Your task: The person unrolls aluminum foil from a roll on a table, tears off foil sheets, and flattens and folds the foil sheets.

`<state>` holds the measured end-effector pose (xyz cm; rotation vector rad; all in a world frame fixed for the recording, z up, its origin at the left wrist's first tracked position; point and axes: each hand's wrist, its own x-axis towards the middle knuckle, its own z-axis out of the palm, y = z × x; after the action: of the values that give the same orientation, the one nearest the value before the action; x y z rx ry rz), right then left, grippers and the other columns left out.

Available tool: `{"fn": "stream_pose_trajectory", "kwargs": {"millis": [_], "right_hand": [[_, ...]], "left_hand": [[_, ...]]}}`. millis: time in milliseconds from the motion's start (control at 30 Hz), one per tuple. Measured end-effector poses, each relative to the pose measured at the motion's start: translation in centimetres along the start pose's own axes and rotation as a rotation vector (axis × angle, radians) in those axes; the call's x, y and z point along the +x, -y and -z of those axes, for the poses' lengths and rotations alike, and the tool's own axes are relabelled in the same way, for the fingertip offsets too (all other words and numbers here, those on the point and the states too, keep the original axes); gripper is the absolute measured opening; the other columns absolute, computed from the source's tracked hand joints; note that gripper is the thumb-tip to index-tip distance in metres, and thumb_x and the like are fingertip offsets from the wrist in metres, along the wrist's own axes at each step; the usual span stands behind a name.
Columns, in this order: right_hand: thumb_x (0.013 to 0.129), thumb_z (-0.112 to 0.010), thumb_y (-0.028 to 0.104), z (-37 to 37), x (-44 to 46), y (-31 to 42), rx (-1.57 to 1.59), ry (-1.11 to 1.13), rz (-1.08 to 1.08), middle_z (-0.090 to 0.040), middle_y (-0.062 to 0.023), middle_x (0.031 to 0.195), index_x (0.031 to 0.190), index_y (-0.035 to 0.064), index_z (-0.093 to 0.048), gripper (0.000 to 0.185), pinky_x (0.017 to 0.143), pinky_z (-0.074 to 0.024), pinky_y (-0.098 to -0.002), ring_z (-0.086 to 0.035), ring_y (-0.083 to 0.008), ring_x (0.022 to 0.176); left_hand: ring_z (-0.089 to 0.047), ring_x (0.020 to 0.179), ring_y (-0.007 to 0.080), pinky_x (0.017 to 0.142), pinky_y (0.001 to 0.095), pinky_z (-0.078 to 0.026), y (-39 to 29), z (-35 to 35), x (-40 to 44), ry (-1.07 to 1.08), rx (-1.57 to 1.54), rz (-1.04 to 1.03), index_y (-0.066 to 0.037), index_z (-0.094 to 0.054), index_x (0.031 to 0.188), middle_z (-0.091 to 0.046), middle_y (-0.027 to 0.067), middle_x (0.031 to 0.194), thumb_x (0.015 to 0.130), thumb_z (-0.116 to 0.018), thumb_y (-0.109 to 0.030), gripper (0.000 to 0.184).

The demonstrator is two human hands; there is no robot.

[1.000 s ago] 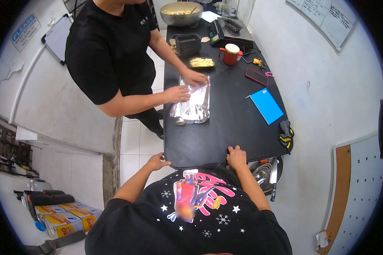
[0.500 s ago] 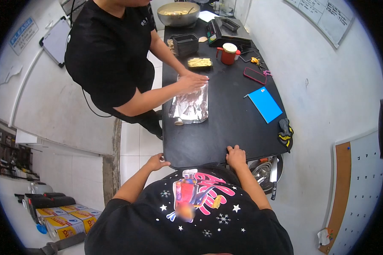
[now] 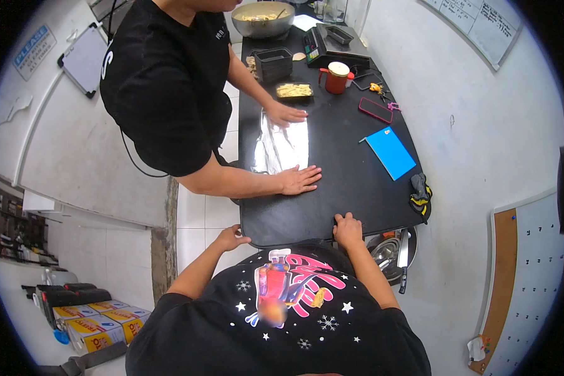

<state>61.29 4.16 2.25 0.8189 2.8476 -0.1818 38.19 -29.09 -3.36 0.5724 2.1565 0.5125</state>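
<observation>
My left hand (image 3: 230, 239) rests at the near left corner of the black table (image 3: 332, 156), its thumb and fingers apart and touching the edge. My right hand (image 3: 348, 229) lies on the tabletop near the front edge with its fingers stretched forward, holding nothing. Beyond my hands lies a sheet of aluminum foil (image 3: 288, 144). A co-worker's two hands press flat on it, one at the far end and one at the near end. Past the foil stands a black tray of pale yellow food strips (image 3: 294, 91).
Stacked black trays (image 3: 274, 62), a large metal bowl (image 3: 262, 25), a scale (image 3: 332, 53) and a red mug (image 3: 336, 79) stand farther back. To the right lie a phone (image 3: 375, 109), a blue notebook (image 3: 390, 153) and gloves (image 3: 420, 197). A knife (image 3: 403, 257) sits over bowls below the right edge.
The co-worker's hands have moved apart: one has slid to the near end of the foil, the other stays at the far end. The foil lies flatter. My hands have stayed put.
</observation>
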Motion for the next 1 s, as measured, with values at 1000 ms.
{"fn": "stream_pose_trajectory", "kwargs": {"millis": [1000], "right_hand": [[0.079, -0.064, 0.024, 0.1, -0.1, 0.0, 0.026, 0.014, -0.023, -0.058, -0.0146, 0.095, 0.102, 0.0108, -0.060, 0.027, 0.077, -0.0476, -0.0452, -0.061, -0.0323, 0.088]], "left_hand": [[-0.059, 0.108, 0.0300, 0.094, 0.0370, -0.044, 0.5, -0.4, 0.4, -0.003, 0.019, -0.027, -0.003, -0.049, 0.129, -0.061, 0.0176, 0.116, 0.068, -0.075, -0.050, 0.082]]}}
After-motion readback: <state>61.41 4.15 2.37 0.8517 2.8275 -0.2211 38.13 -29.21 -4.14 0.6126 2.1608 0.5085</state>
